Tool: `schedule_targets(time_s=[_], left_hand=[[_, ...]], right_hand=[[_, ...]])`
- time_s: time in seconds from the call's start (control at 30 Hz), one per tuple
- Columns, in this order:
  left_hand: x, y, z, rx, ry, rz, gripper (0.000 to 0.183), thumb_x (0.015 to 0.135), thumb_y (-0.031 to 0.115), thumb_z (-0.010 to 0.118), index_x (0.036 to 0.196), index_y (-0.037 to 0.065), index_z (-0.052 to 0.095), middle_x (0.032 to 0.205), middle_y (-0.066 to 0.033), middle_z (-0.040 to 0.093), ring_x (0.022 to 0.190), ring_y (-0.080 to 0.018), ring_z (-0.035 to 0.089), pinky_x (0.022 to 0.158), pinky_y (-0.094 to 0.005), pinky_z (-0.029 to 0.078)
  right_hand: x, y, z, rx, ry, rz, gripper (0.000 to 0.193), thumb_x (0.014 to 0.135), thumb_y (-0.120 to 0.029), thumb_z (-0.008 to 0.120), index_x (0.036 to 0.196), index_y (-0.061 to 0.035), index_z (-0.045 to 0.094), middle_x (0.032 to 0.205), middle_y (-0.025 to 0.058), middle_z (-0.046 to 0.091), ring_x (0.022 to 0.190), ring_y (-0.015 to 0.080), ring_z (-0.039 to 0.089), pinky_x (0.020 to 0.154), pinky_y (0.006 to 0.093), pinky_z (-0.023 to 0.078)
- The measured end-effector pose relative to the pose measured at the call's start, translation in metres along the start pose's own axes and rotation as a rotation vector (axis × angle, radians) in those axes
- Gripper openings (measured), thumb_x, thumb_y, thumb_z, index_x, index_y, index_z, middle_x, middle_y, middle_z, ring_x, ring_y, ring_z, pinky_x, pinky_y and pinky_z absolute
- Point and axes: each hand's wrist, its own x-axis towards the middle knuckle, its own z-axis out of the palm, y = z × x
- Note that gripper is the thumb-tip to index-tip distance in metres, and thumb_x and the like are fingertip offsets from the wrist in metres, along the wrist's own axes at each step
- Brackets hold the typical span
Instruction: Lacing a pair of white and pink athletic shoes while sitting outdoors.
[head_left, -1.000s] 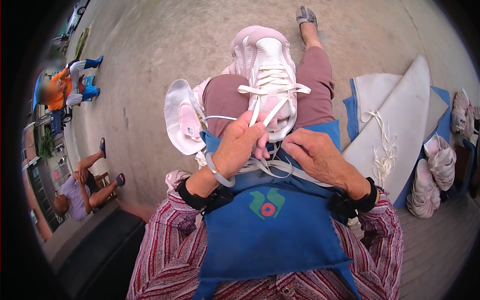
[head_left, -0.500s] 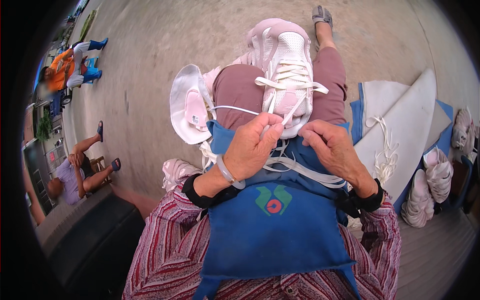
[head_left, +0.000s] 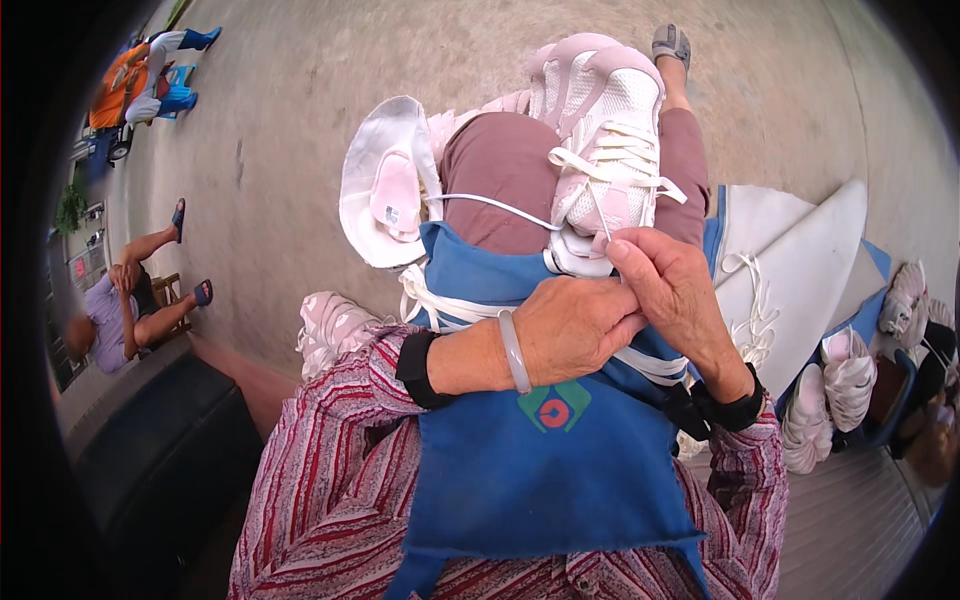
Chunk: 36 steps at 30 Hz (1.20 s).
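Note:
Across my lap lies a stack of pale pink and white sneaker uppers [head_left: 632,95], with a white shoelace [head_left: 625,148] threaded through the top one. My right hand [head_left: 675,285] is closed in a pinch on a strand of that lace at the upper's near end. Just below it, my left hand [head_left: 575,325] is closed, its fingertips meeting the right hand's lower fingers; what it pinches is hidden. Loose white laces [head_left: 445,305] lie over my blue apron [head_left: 540,480]. A thin white cord [head_left: 495,207] runs from a white, hat-like piece [head_left: 358,205] to the upper.
More pink and white uppers lie left of my knee [head_left: 335,325] and at the right [head_left: 848,375]. White sheets [head_left: 815,270] with blue edges and laces spread on the right. A dark padded seat [head_left: 165,450] stands at lower left. Two people sit farther left; another person shows at far right.
My left hand has left the lace at the upper and moved down and right, against my right hand. The right hand now pinches the lace strand. The view has shifted slightly.

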Motion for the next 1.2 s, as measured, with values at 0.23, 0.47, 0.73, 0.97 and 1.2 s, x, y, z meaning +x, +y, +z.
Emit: schedule_targets(time_s=[0.23,0.47,0.73,0.97,1.2], left_hand=[[-0.004,-0.007,0.002,0.003,-0.115,-0.064,0.016,0.087,0.018,0.059,0.094,0.003,0.058,0.083,-0.0151,0.063,0.074,-0.0361,0.062,0.062,-0.0447,0.049],[-0.007,-0.012,-0.001,-0.03,-0.121,-0.032,0.015,0.087,0.018,0.059,0.087,0.004,0.055,0.079,-0.013,0.059,0.07,-0.0357,0.06,0.06,-0.0456,0.047],[-0.012,-0.009,-0.007,-0.049,-0.128,-0.043,0.015,0.088,0.019,0.058,0.084,0.005,0.054,0.077,-0.0117,0.057,0.069,-0.0353,0.059,0.059,-0.0454,0.045],[-0.013,-0.011,-0.017,-0.073,-0.208,-0.101,0.017,0.087,0.019,0.059,0.083,0.003,0.055,0.085,-0.0135,0.055,0.078,-0.0332,0.057,0.066,-0.0421,0.045],[-0.015,-0.025,-0.058,-0.314,-0.183,-0.252,0.025,0.095,0.021,0.054,0.085,-0.001,0.061,0.099,-0.0069,0.058,0.08,-0.0127,0.052,0.073,-0.0257,0.043]], right_hand=[[0.007,-0.008,0.0,-0.129,-0.143,0.186,0.025,0.088,-0.022,0.063,0.094,0.0022,0.065,0.063,0.0017,0.055,0.059,0.0067,0.047,0.053,0.0245,0.04],[0.007,-0.013,-0.004,0.252,-0.102,0.389,0.015,0.091,-0.012,0.057,0.093,-0.0004,0.066,0.061,-0.0053,0.052,0.053,0.0012,0.041,0.046,0.0184,0.031],[-0.002,-0.007,-0.02,0.523,-0.152,0.464,0.013,0.092,-0.011,0.05,0.092,-0.0019,0.06,0.054,-0.0092,0.035,0.042,0.0008,0.025,0.037,0.0194,0.02],[-0.01,0.009,-0.03,0.688,-0.192,0.409,0.016,0.093,-0.015,0.052,0.086,-0.0022,0.059,0.054,-0.0083,0.037,0.043,0.0013,0.027,0.039,0.0191,0.022],[-0.012,0.025,-0.034,0.365,-0.042,0.153,0.016,0.092,-0.017,0.057,0.088,-0.0018,0.062,0.064,-0.0032,0.051,0.05,0.004,0.044,0.047,0.0188,0.035]])
